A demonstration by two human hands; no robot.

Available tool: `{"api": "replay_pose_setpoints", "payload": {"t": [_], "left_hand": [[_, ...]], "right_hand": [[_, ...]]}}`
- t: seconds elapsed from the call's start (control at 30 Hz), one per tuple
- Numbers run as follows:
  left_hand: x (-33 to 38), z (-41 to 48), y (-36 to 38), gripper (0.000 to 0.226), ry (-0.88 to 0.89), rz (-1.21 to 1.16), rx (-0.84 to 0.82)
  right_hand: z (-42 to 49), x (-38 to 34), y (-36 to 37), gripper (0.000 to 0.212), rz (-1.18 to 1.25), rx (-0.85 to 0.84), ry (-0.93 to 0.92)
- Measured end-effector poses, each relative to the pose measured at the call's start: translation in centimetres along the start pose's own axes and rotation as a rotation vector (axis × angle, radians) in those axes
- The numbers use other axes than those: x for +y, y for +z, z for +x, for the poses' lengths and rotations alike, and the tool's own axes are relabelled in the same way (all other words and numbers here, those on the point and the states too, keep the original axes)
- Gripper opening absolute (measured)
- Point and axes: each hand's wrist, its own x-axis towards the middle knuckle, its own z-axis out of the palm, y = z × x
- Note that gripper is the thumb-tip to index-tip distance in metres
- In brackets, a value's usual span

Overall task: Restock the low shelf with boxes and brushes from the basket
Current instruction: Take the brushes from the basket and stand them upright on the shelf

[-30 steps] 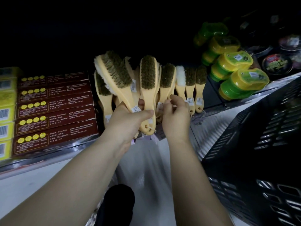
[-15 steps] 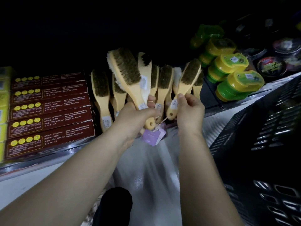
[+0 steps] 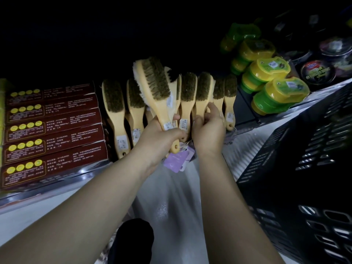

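At the front edge of the low shelf (image 3: 38, 191): lined with a row of brushes (image 3: 114, 103), bristles up, handles toward the edge; red boxes (image 3: 53, 128) stacked toward the left end, green-and-yellow tubs (image 3: 280, 94) toward the right end.
Right hand (image 3: 208, 130): fingers curled round the handle of one brush (image 3: 203, 86), thumb in front; steadied it upright between its neighbours in the right half of the row.
Change: half a second before, held that brush lifted and tilted clear of the row; now set in line, bristles level with the others.
Left hand (image 3: 160, 138): wrapped tight round the handles of a bundle of brushes (image 3: 155, 82), raised in front of the row's middle; purple tags (image 3: 176, 161) dangling below the fist.
Basket (image 3: 297, 168): black, on the floor just right of the arms, beside the shelf's right end; contents hidden.
Meaning for the task: one more brush judged shelved, though not yet let go; the left-hand bundle still to be placed.
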Motion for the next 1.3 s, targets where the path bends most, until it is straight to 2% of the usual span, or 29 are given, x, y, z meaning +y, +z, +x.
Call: {"api": "replay_pose_setpoints", "payload": {"t": [0.1,0.2,0.3,0.37,0.43,0.47,0.53,0.57,0.67,0.73,0.83,0.97,1.07,1.2,1.3], "left_hand": [[-0.1,-0.2,0.1,0.035,0.048,0.067,0.04],[-0.2,0.0,0.0,0.043,0.09,0.099,0.088],[-0.1,0.2,0.0,0.041,0.078,0.023,0.102],[-0.2,0.3,0.1,0.044,0.051,-0.059,0.09],[-0.2,0.3,0.2,0.047,0.017,-0.083,0.084],[-0.2,0.1,0.2,0.041,0.004,-0.07,0.08],[-0.1,-0.1,0.5,0.018,-0.008,-0.055,0.063],[0.0,-0.2,0.6,0.011,-0.016,-0.062,0.052],[0.8,-0.2,1.3,0.017,0.017,-0.005,0.014],[1.4,0.2,1.7,0.023,0.101,0.113,0.017],[2.0,1.2,2.0,0.027,0.128,0.281,0.021],[1.8,2.4,2.8,0.028,0.118,0.435,-0.053],[0.9,2.5,3.0,0.029,0.142,0.51,-0.046],[0.2,2.4,2.4,0.009,0.207,0.481,-0.032],[0.0,2.4,2.4,0.007,0.222,0.469,-0.057]], "right_hand": [[0.2,0.1,-0.1,0.05,-0.091,-0.025,-0.005],[-0.2,-0.3,-0.4,0.049,-0.05,-0.04,0.0],[-1.6,-1.2,-1.4,0.031,0.059,0.0,-0.039],[-3.1,-2.0,-2.2,0.019,0.239,-0.117,-0.011],[-4.4,-2.5,-2.7,0.021,0.442,-0.326,0.09],[-4.9,-2.6,-2.9,0.019,0.49,-0.402,0.126],[-5.1,-2.3,-3.2,0.015,0.527,-0.433,0.166],[-5.1,-2.1,-3.3,0.015,0.58,-0.419,0.204],[-4.0,-1.5,-3.8,0.017,0.737,-0.328,0.298],[-2.5,-0.9,-4.3,0.018,0.64,-0.181,0.27],[-0.1,-0.1,-4.7,0.015,0.338,-0.016,0.172],[1.5,0.5,-3.7,0.03,0.096,0.041,0.062],[2.2,0.8,-2.6,0.033,0.005,0.03,0.006],[2.4,0.7,-2.2,0.036,0.112,0.088,0.054],[2.6,0.6,-2.1,0.034,0.192,0.114,0.08]]}}
